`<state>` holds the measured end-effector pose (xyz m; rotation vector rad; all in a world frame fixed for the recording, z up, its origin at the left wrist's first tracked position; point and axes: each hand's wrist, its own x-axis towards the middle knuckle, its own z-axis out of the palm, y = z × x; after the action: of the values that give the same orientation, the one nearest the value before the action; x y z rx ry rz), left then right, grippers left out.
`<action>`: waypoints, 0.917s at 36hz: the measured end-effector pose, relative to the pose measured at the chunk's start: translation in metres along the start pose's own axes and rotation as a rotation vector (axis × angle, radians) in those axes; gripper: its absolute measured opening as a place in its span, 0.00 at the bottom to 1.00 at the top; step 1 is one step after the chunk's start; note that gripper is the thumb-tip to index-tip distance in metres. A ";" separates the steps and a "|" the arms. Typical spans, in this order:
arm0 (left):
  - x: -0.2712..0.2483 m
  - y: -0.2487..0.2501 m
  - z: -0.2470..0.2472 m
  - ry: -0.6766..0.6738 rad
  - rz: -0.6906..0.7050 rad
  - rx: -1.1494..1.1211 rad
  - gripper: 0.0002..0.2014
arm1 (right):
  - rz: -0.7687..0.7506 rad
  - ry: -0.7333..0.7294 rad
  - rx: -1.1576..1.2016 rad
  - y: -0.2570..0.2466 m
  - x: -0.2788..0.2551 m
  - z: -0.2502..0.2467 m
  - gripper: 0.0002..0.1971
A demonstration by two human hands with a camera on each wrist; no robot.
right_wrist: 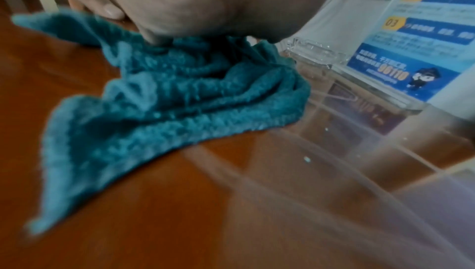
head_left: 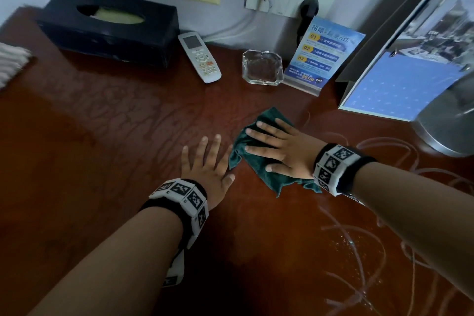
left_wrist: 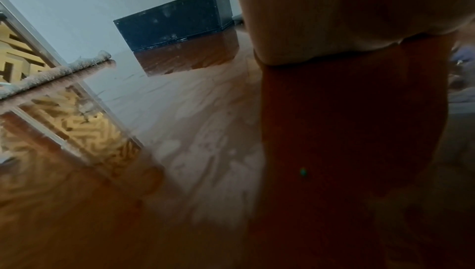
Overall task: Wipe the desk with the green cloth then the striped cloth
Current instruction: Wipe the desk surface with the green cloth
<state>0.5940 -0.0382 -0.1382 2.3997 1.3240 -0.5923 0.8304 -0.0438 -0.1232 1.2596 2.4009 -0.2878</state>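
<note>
The green cloth (head_left: 259,161) (right_wrist: 164,98) lies crumpled on the dark red-brown desk (head_left: 115,136). My right hand (head_left: 279,149) presses flat on top of it with straight, spread fingers. In the right wrist view the palm (right_wrist: 205,3) bears down on the cloth's folds. My left hand (head_left: 205,161) lies flat on the bare desk just left of the cloth, fingers straight, holding nothing. The striped cloth (head_left: 11,64) (left_wrist: 54,72) lies at the desk's far left edge, partly out of view.
Along the back wall stand a black tissue box (head_left: 107,25) (left_wrist: 174,17), a white remote (head_left: 200,56), a glass ashtray (head_left: 261,67) and a blue sign in a clear stand (head_left: 320,54) (right_wrist: 416,35). A monitor (head_left: 410,64) and its metal base (head_left: 446,131) stand at the right. Wet streaks (head_left: 359,238) mark the desk's right side.
</note>
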 end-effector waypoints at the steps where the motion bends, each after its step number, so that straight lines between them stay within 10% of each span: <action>1: 0.000 0.000 0.000 0.005 0.001 0.001 0.29 | -0.008 0.009 0.006 0.000 0.004 0.000 0.31; 33: 0.005 -0.002 0.005 0.035 0.000 0.007 0.31 | 0.652 0.055 0.371 0.026 0.035 -0.001 0.36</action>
<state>0.5939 -0.0361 -0.1447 2.4265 1.3383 -0.5589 0.8342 -0.0031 -0.1381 2.1484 1.8833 -0.5092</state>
